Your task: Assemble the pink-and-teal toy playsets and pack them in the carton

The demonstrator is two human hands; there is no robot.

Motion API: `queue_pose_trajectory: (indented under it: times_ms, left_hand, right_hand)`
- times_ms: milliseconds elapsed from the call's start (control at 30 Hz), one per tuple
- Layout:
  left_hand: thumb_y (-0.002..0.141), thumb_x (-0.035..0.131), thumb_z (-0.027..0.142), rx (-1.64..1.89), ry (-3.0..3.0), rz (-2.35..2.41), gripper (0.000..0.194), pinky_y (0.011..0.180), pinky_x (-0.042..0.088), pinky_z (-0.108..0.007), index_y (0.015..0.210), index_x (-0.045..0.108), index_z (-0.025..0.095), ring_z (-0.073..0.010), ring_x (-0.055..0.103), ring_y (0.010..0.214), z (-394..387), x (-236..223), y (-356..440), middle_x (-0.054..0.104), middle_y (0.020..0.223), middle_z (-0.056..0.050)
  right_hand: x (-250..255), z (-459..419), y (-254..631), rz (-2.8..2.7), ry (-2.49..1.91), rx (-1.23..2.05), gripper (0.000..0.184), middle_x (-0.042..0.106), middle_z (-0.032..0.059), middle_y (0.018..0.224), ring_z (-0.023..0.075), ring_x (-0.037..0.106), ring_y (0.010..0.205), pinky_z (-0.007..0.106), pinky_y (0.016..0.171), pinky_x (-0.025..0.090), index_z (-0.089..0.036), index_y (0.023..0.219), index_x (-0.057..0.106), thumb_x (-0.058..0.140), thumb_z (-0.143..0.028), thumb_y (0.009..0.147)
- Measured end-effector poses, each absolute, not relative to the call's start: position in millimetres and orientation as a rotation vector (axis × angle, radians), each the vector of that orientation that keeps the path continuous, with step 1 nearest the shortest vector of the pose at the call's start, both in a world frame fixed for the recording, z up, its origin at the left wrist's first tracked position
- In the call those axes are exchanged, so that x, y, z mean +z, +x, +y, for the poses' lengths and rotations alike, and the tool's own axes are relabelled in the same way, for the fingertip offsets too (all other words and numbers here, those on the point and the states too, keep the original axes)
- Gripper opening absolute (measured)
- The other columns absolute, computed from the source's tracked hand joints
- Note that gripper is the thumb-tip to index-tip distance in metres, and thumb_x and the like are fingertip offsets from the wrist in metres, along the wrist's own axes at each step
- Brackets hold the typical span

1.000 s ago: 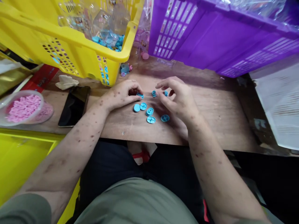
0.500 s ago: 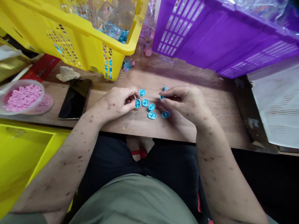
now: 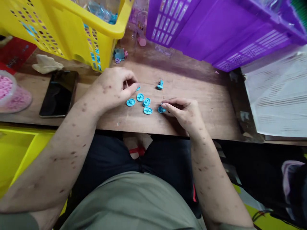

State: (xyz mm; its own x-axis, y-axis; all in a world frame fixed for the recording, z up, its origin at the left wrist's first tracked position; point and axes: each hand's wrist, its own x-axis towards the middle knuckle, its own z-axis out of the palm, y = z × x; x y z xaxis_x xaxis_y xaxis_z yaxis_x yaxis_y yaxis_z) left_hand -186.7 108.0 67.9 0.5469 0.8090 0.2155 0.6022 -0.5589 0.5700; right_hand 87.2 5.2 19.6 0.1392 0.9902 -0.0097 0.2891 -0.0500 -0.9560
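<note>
My left hand [image 3: 115,85] has its thumb and fingertips closed at a small blue plastic piece [image 3: 138,88], mostly hidden by the fingers. My right hand [image 3: 185,114] pinches the edge of a blue oval disc [image 3: 161,109] at the table surface. Between the hands lie other blue oval discs with cross ribs: one disc [image 3: 130,102] below my left fingertips, a second disc [image 3: 140,97] beside it, and a third disc [image 3: 148,111] nearer me. A thicker blue oval piece [image 3: 146,102] sits among them. Farther back stands a small blue assembled piece [image 3: 160,84].
A yellow crate [image 3: 72,32] and a purple crate [image 3: 203,32] stand at the back. To the left are a phone [image 3: 59,94], a crumpled tissue [image 3: 46,64] and a tub of pink pieces [image 3: 18,95]. A white-covered box [image 3: 278,99] is on the right.
My right hand has let go of the blue assembled piece and come nearer me to a disc. My left hand has left one disc and moved to the blue piece behind it. The view has shifted.
</note>
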Motion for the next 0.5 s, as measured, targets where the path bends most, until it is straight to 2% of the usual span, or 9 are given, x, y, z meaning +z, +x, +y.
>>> queue_pose_trajectory:
  times_ms: [167, 300, 433, 500]
  left_hand:
    - [0.096, 0.071, 0.032, 0.636, 2.406, 1.08, 0.012, 0.1, 0.056, -0.041, 0.097, 0.08, 0.023, -0.0276, 0.072, 0.097, 133.9, 76.7, -153.4, 0.08, 0.095, -0.005]
    - [0.091, 0.08, 0.037, 0.718, 2.413, 0.967, 0.011, 0.099, 0.057, -0.04, 0.094, 0.079, 0.025, -0.0298, 0.074, 0.103, 160.7, 64.7, -126.4, 0.079, 0.091, -0.004]
    - [0.089, 0.082, 0.035, 0.618, 2.411, 1.068, 0.014, 0.1, 0.058, -0.045, 0.084, 0.076, 0.024, -0.0317, 0.075, 0.1, 174.0, 56.6, -90.9, 0.076, 0.087, -0.006]
    - [0.082, 0.09, 0.035, 0.558, 2.403, 1.146, 0.024, 0.099, 0.058, -0.048, 0.074, 0.071, 0.024, -0.0335, 0.075, 0.099, 177.2, 51.4, -72.0, 0.072, 0.08, -0.005]
  right_hand:
    - [17.1, 5.6, 92.1, -1.359, -1.509, 0.934, 0.049, 0.088, 0.0099, 0.101, 0.0322, 0.085, 0.098, 0.044, 0.083, 0.074, -0.023, 0.098, 0.092, 0.1, -0.068, 0.078]
    - [16.0, 4.2, 92.1, -1.376, -1.497, 0.904, 0.046, 0.088, 0.0091, 0.101, 0.03, 0.084, 0.094, 0.042, 0.083, 0.072, -0.023, 0.098, 0.091, 0.097, -0.066, 0.082]
    - [14.6, 0.3, 84.2, -1.55, -1.532, 0.621, 0.027, 0.084, 0.0066, 0.096, 0.0235, 0.076, 0.08, 0.038, 0.076, 0.067, -0.026, 0.09, 0.088, 0.096, -0.051, 0.088]
    - [12.5, -2.7, 78.7, -1.627, -1.548, 0.441, 0.02, 0.08, 0.0055, 0.095, 0.0211, 0.071, 0.075, 0.036, 0.071, 0.065, -0.026, 0.086, 0.085, 0.096, -0.042, 0.089]
